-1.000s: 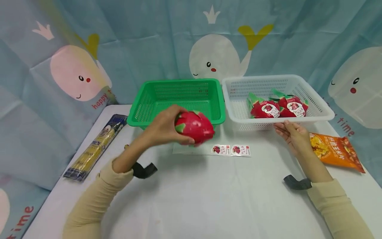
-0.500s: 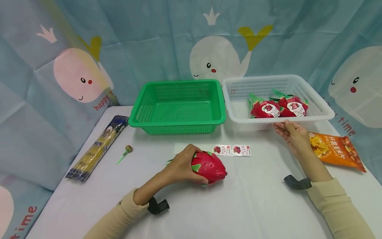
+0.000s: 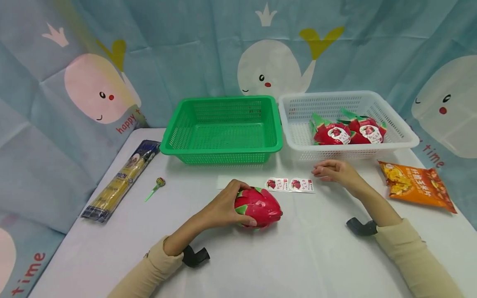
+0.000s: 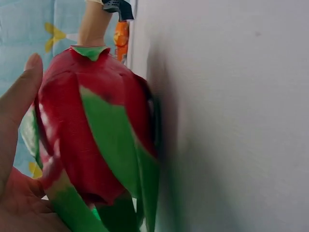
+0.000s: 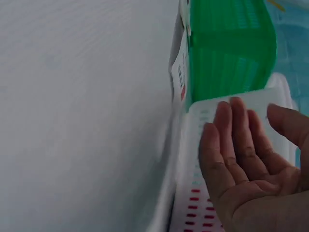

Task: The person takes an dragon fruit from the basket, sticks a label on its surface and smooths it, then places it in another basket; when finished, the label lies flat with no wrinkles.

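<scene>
On the white table a red dragon fruit (image 3: 261, 207) with green scales lies on its side, and my left hand (image 3: 231, 205) grips it from the left, fingers over the top and thumb along the near side. The left wrist view shows its leafy end close up. My right hand (image 3: 335, 171) is above the table, holding nothing, its fingers loosely bent in the right wrist view. Near its fingertips lies a strip of round-printed stickers (image 3: 302, 185). In the white basket (image 3: 350, 147), two dragon fruits (image 3: 333, 134) bear white round stickers.
A green basket (image 3: 221, 156) stands left of the white one, with no fruit in it. At the left lie a noodle pack (image 3: 123, 180) and a lollipop (image 3: 160, 182). An orange snack bag (image 3: 417, 186) lies at the right. A whale-print curtain (image 3: 208, 49) hangs behind.
My left hand has brought the dragon fruit from in front of the green basket down onto the table. The right hand has left the white basket's rim and moved left toward the stickers.
</scene>
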Motion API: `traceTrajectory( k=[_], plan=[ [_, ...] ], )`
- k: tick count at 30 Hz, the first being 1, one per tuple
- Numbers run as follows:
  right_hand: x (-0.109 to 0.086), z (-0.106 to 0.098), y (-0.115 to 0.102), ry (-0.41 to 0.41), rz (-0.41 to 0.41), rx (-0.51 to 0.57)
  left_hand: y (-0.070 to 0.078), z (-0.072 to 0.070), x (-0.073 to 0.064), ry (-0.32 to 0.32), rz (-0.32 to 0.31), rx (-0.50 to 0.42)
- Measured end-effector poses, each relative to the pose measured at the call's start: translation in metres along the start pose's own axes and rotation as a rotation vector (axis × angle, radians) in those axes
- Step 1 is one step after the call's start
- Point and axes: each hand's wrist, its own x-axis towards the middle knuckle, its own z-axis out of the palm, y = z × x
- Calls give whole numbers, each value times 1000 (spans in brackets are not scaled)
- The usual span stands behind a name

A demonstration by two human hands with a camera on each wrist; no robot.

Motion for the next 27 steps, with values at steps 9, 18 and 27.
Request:
traceTrajectory(
  k=[9, 18, 27],
  plan=[
    [21, 43, -21, -81, -193, -652, 1, -18, 6, 77, 92, -22],
    [35, 58, -23, -152, -192, -850, 2, -33, 16, 181, 138, -57],
    [39, 60, -17, -135, -166, -784, -19, -38, 37, 161, 113, 89]
  ],
)
